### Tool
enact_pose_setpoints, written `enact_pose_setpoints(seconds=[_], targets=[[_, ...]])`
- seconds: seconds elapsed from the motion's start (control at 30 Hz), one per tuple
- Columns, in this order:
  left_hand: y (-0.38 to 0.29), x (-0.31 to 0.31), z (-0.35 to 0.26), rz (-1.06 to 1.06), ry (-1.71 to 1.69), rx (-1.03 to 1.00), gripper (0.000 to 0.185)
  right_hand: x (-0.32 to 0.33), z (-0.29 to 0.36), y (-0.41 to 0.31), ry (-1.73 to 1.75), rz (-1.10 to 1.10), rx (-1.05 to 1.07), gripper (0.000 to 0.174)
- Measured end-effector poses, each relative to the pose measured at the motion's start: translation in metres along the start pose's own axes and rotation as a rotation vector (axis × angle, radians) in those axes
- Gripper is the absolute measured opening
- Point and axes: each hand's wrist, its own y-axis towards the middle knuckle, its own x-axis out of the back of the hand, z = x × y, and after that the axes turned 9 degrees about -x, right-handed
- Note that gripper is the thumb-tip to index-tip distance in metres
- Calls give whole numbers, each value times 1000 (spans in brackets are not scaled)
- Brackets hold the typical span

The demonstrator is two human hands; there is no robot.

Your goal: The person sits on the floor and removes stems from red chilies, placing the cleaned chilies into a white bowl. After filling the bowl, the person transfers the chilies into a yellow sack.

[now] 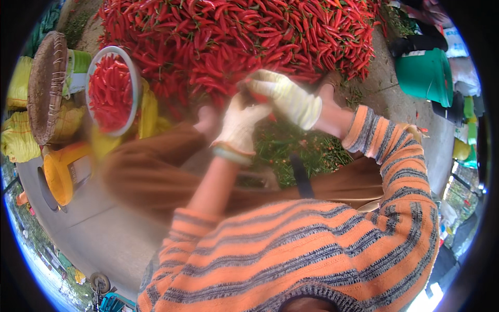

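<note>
A big heap of red chili peppers (249,43) spreads before me. My left hand (239,124), in a pale knit glove, is raised at the heap's near edge. My right hand (286,95), gloved in pale knit with stripes, meets it from the right, fingers curled. Something red, likely a chili, shows between the hands, but blur hides which one holds it. Green stems and bits (273,156) lie on the ground beneath my hands. To the left, a whitish basin (136,82) holds red chilies.
My crossed legs in brown trousers (156,171) flank the stems. At left are a woven basket (46,87), yellow sacks (17,134) and a yellow bucket (60,175). A green bucket (423,76) lies tipped at right, near a dark shape, perhaps another person's.
</note>
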Motion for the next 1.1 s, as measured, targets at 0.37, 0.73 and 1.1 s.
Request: enact_pose_setpoints(seconds=[0.37, 0.73, 1.1], targets=[[23, 28, 28, -84, 30, 288, 40, 52, -32, 55, -371, 7, 39, 23], [56, 55, 26, -506, -85, 6, 42, 46, -66, 273, -1812, -391, 510, 29], [52, 56, 23, -478, -297, -56, 28, 57, -73, 292, -2013, -309, 573, 19]])
